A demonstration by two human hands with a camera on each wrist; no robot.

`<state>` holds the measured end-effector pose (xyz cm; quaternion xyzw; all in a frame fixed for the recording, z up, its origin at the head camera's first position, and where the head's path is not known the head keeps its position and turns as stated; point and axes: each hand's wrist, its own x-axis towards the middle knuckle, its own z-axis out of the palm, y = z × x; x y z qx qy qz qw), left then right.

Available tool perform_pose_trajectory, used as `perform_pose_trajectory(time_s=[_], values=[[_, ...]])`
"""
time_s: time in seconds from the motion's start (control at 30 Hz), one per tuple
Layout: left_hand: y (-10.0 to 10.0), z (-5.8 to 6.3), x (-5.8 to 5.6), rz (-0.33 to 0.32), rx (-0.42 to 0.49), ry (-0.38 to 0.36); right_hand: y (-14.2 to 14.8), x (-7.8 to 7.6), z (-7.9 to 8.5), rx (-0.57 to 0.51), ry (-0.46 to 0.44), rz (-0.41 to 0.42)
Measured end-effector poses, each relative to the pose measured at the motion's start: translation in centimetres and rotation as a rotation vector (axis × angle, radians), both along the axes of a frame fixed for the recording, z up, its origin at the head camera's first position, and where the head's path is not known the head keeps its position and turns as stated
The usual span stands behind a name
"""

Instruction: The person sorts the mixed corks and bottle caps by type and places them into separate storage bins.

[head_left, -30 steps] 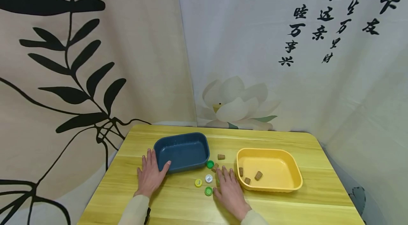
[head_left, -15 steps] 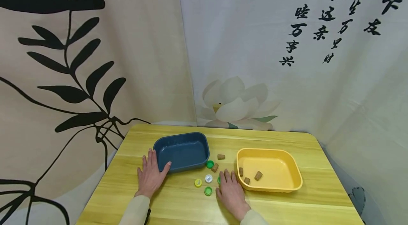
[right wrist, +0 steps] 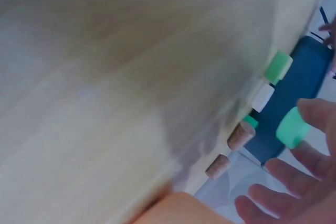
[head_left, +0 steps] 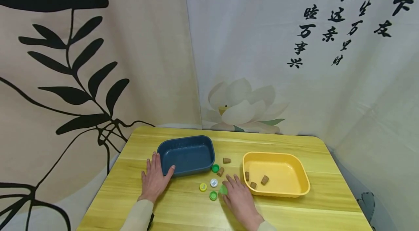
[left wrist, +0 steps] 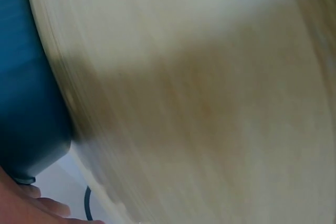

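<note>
My right hand [head_left: 240, 200] pinches a light green bottle cap [right wrist: 293, 128] between thumb and finger, its other fingers held loosely apart. In the head view that hand is just left of the yellow tray [head_left: 306, 178]. My left hand [head_left: 154, 182] lies against the left end of the dark blue tray [head_left: 193, 174], fingers extended and thumb near its front rim. Close to my right hand are a white cap [head_left: 214, 183], a yellow cap [head_left: 203, 187] and a green cap [head_left: 213, 195]. Another green cap [head_left: 215, 168] lies by the blue tray's corner.
One cork [head_left: 220, 171] is beside the far green cap, and another cork [head_left: 226, 160] lies further back between the trays. Several corks [head_left: 264, 180] are inside the yellow tray. Printed cloth [head_left: 157, 60] hangs behind the wooden table [head_left: 314, 212].
The right hand drew back from the corks, then took hold of the light green cap, which now shows between its thumb and finger. The left hand stays at the blue tray.
</note>
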<state>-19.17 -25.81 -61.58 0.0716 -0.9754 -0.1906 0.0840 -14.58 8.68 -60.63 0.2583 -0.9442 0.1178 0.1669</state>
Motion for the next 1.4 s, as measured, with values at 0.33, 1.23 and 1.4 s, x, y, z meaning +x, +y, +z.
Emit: perform_pose_trajectory(time_s=[0.33,1.23,1.4], values=[[-0.1,-0.1,0.0,-0.018,0.009,0.027,-1.3,-1.3,2.4,-0.206,0.033,0.054],[-0.1,-0.1,0.1,-0.019,-0.013,0.027,-8.1,-7.3,4.2,-0.129,0.008,0.038],[-0.1,0.1,0.1,-0.012,-0.01,0.057,-9.1,-8.4,4.1,-0.07,0.0,-0.015]])
